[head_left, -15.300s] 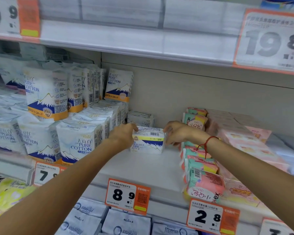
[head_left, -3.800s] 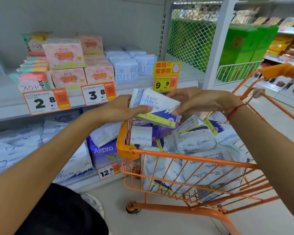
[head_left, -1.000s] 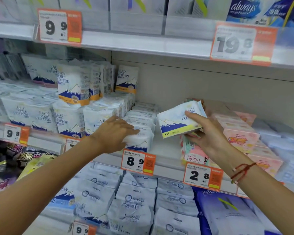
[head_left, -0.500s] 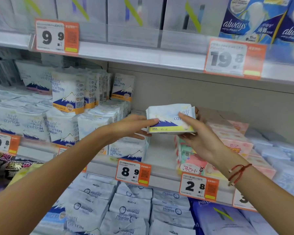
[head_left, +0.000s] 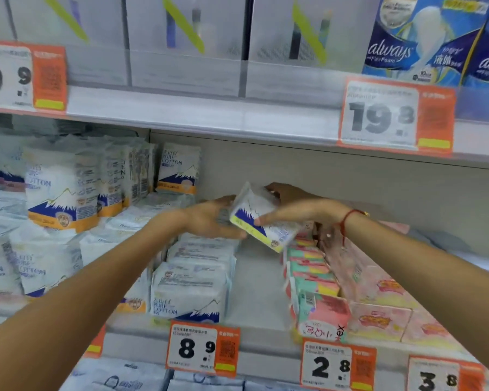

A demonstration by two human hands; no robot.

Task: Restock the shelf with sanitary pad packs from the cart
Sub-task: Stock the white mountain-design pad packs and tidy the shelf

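A white sanitary pad pack (head_left: 261, 218) with a blue mountain print and yellow band is tilted in the air above the middle shelf (head_left: 254, 289). My right hand (head_left: 299, 206) grips it from the top and right side. My left hand (head_left: 209, 221) touches its left edge, fingers spread under it. Below it is a bare strip of shelf, between a row of same-brand packs (head_left: 192, 286) lying flat on the left and pink-and-green packs (head_left: 314, 277) on the right. The cart is out of view.
Stacked Pure Cotton packs (head_left: 60, 190) fill the shelf's left side. Pink boxes (head_left: 378, 303) sit at right. The upper shelf (head_left: 209, 114) carries grey boxes and blue Always packs (head_left: 424, 38). Orange price tags (head_left: 203, 349) line the shelf edges.
Both hands have carried the pack deeper into the shelf and tilted it so its yellow end points down toward the gap. The camera has moved closer to the shelf.
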